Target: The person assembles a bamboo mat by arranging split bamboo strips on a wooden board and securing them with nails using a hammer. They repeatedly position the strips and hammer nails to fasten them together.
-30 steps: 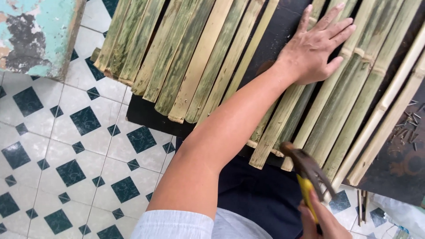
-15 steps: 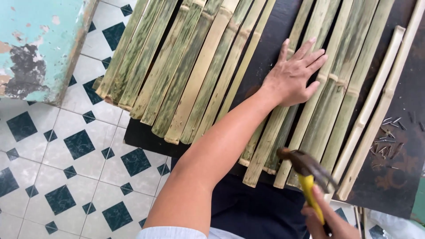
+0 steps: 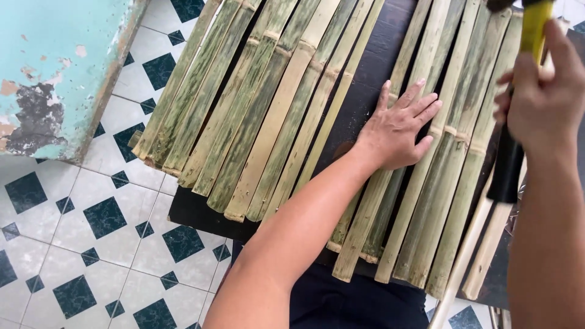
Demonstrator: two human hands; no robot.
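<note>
Left hand [image 3: 399, 131] flat and spread wide on the split bamboo slats [image 3: 426, 183], gripping nothing, just pinning the right-hand bunch down against the dark board [image 3: 195, 213] underneath. Right hand [image 3: 545, 100] closed tight round a yellow-and-black hammer handle [image 3: 518, 109], raised up by the far right corner of the board (head cut off by the top of the view, so can't say which way the face points).

Slats lying in two fanned groups across the board, near ends hanging past its front edge, left group reaching out over the blue-and-white floor tiles [image 3: 91, 213]. Dark gap of bare board between the groups, right by the left thumb. Peeling turquoise wall [image 3: 55, 73] off at the left.

Risk as judged from here: fingers spread across the same slats the hammer hangs over, so a blow landing a bit off could catch fingertips. Rounded bamboo also likely to roll or kick sideways under a strike, since only one palm is holding several loose pieces. Overhanging ends could tip the lot forward too
</note>
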